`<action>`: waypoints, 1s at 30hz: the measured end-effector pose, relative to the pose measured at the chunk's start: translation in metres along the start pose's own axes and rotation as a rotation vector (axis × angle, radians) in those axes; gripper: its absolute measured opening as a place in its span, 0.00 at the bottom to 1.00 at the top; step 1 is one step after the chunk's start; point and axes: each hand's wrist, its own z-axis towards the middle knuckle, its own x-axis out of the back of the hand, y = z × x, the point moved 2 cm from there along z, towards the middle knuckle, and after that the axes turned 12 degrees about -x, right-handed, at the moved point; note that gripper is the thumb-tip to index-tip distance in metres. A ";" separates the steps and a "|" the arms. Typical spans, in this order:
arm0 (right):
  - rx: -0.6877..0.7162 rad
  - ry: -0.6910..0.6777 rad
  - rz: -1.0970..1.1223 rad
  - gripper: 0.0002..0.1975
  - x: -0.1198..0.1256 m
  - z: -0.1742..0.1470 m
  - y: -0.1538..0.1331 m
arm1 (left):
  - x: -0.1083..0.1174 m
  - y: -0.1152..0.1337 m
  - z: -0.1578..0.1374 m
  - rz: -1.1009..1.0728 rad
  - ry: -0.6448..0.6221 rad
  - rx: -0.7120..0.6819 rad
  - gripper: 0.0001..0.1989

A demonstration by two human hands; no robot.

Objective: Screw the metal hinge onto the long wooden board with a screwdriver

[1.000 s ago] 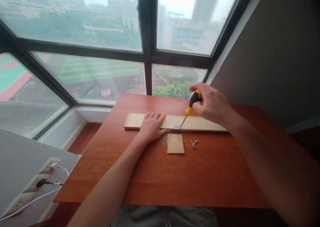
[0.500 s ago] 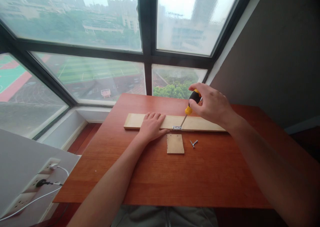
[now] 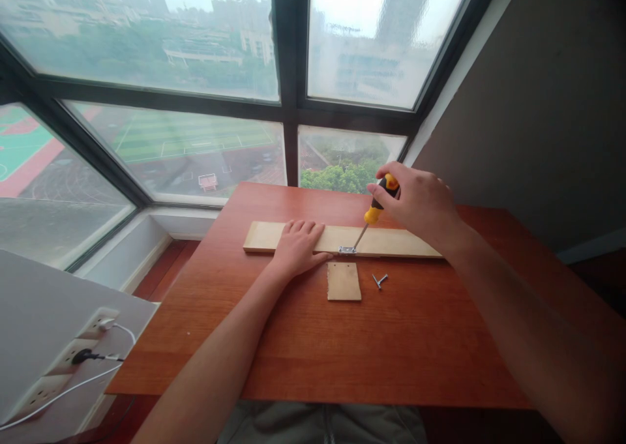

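On the red-brown table [image 3: 303, 346], the long wooden plank [image 3: 401, 242] has not moved since the earlier frame, and the left hand [image 3: 296, 247] still lies flat and open on it, pressing it down. The right hand [image 3: 415, 203] has turned slightly, its fingers now wrapped more over the top of the yellow-and-black screwdriver [image 3: 376, 210] it grasps. The screwdriver slants down and left from that hand, its tip on the metal bracket [image 3: 347, 250] at the plank's near edge, just right of the left hand, with the small wooden piece [image 3: 343, 281] and loose screws [image 3: 379, 280] just in front.

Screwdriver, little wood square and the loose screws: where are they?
screwdriver [image 3: 375, 213], head view, on the yellow collar of its handle.
small wood square [image 3: 343, 281], head view, on its flat top.
loose screws [image 3: 379, 280], head view, on the crossed shafts.
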 end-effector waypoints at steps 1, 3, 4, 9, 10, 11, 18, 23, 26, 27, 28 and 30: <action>0.003 -0.003 0.008 0.14 0.000 0.000 0.000 | 0.000 0.000 0.000 0.002 0.001 -0.001 0.33; 0.029 -0.016 0.041 0.15 0.000 -0.001 0.000 | 0.000 0.000 0.000 0.009 0.003 -0.002 0.33; 0.048 -0.024 0.058 0.18 0.000 -0.002 0.000 | 0.000 0.000 0.000 0.013 0.003 -0.002 0.33; 0.064 -0.010 0.061 0.15 0.001 -0.002 -0.001 | 0.000 0.001 0.000 0.013 -0.001 0.006 0.34; 0.047 0.001 0.045 0.15 0.002 -0.002 -0.001 | 0.001 0.001 0.000 0.009 -0.003 0.009 0.34; 0.031 0.009 0.032 0.14 0.002 -0.001 -0.001 | 0.001 0.001 0.000 0.006 -0.004 0.011 0.33; 0.075 -0.027 0.059 0.20 0.002 -0.003 -0.001 | 0.001 0.001 0.000 0.004 -0.011 0.016 0.34; 0.025 0.018 0.003 0.15 0.002 -0.002 -0.001 | 0.001 0.001 0.000 -0.006 -0.006 0.014 0.34; 0.011 0.013 0.011 0.11 0.001 0.000 -0.001 | 0.001 0.001 0.000 -0.017 -0.012 0.022 0.34; 0.018 0.004 0.028 0.10 0.002 0.000 0.000 | 0.001 0.001 0.000 -0.020 -0.012 0.025 0.34; 0.029 -0.006 0.045 0.11 0.002 0.000 0.000 | 0.001 0.001 0.000 -0.021 -0.012 0.026 0.34; 0.050 -0.031 0.070 0.14 0.002 -0.001 0.000 | 0.001 0.001 0.000 -0.024 -0.008 0.027 0.34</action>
